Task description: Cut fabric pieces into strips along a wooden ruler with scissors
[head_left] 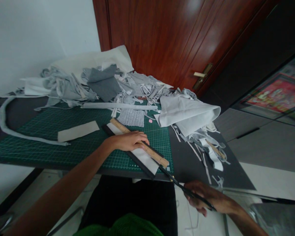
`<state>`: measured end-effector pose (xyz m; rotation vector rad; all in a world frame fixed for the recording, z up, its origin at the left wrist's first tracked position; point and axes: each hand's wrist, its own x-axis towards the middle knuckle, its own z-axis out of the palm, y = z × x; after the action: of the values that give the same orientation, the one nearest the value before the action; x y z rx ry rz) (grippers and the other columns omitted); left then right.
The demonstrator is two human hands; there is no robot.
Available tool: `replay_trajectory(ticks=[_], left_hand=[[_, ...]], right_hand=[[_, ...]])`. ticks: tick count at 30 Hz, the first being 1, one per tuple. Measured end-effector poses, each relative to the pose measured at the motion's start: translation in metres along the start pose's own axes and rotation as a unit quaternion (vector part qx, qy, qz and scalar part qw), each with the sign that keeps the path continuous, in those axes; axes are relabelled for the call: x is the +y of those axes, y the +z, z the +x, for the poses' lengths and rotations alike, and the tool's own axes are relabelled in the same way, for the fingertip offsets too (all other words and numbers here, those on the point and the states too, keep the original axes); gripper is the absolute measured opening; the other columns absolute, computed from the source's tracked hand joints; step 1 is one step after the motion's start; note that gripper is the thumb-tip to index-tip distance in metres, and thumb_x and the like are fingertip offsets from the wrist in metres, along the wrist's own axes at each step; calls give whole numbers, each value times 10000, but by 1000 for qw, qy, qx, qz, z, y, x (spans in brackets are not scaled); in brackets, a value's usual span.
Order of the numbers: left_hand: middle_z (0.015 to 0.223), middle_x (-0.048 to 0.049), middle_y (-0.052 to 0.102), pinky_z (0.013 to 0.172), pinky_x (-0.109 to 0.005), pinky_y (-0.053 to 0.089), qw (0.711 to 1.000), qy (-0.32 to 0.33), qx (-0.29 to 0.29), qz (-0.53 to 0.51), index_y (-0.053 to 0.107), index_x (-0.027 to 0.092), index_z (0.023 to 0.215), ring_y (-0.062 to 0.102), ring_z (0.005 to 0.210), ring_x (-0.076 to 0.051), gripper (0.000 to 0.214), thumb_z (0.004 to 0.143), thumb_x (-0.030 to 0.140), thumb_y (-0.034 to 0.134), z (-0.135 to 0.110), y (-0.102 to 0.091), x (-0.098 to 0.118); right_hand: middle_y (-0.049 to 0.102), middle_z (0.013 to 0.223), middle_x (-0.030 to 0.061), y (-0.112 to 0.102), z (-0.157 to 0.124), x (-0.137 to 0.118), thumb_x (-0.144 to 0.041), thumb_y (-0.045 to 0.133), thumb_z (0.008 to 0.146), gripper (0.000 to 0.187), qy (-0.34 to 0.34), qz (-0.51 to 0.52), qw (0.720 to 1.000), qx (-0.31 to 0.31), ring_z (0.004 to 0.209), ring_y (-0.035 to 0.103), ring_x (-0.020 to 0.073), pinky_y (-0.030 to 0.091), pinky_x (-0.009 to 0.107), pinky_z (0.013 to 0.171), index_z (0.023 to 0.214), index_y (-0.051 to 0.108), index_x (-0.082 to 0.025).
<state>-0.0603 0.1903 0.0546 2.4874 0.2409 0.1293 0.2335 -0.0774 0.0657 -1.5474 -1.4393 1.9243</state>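
A reddish-brown wooden door point(162, 36) and a white wall point(39, 36) are standing behind the worktop point(194, 154), and a green cutting mat point(46, 137) is serving as the reference point for all positions. Grey and white fabric scraps point(105, 87) are heaping along the mat's far edge, a folded white cloth point(186, 114) is lying over its right edge, and a beige fabric rectangle point(77, 131) is lying on its left half.

The left hand point(127, 141) is pressing palm-down on a wooden ruler point(157, 156) near the mat's near edge, its fingers extended and not closing around the ruler. The ruler is lying along a white fabric strip point(145, 160), just beside a black strip point(142, 165). Off the mat's near right corner, the right hand point(206, 198) is closing its fingers around black-handled scissors point(184, 188), with the blades pointing toward the ruler's end. How far the blades are parted cannot be told.

The fabric strip is likely handling as light, soft and prone to shifting, so the stiff ruler is the better place to apply pressure, along its length.
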Motion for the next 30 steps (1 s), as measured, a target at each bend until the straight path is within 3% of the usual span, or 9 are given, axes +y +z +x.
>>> replay_trajectory(ticks=[9, 16, 30], left_hand=[[1107, -34, 706, 1018, -318, 354, 1000, -2, 1, -22, 692, 222, 1127, 618, 1096, -209, 175, 1032, 298, 567, -2, -3, 5], [1103, -36, 703, 1015, -311, 356, 1000, -1, 1, -10, 691, 221, 1117, 609, 1106, -211, 165, 1028, 273, 563, -2, -2, 7], [1085, -34, 698, 1008, -309, 354, 1000, 1, -1, -4, 688, 221, 1110, 608, 1091, -210, 169, 1035, 289, 553, -2, -3, 9]], right_hand=[[477, 651, -61, -2, -11, 0, -690, 724, 815, 553, 1, 7, 1000, -9, 508, 453, 57, 412, 177, 492, 835, 498, -186], [456, 650, -68, -1, -1, 0, -689, 735, 798, 562, -15, 5, 1000, -8, 497, 420, 45, 365, 159, 461, 792, 482, -188], [459, 654, -65, 1, 2, -7, -698, 733, 793, 558, -4, -18, 1000, -1, 519, 423, 59, 396, 167, 474, 835, 511, -187]])
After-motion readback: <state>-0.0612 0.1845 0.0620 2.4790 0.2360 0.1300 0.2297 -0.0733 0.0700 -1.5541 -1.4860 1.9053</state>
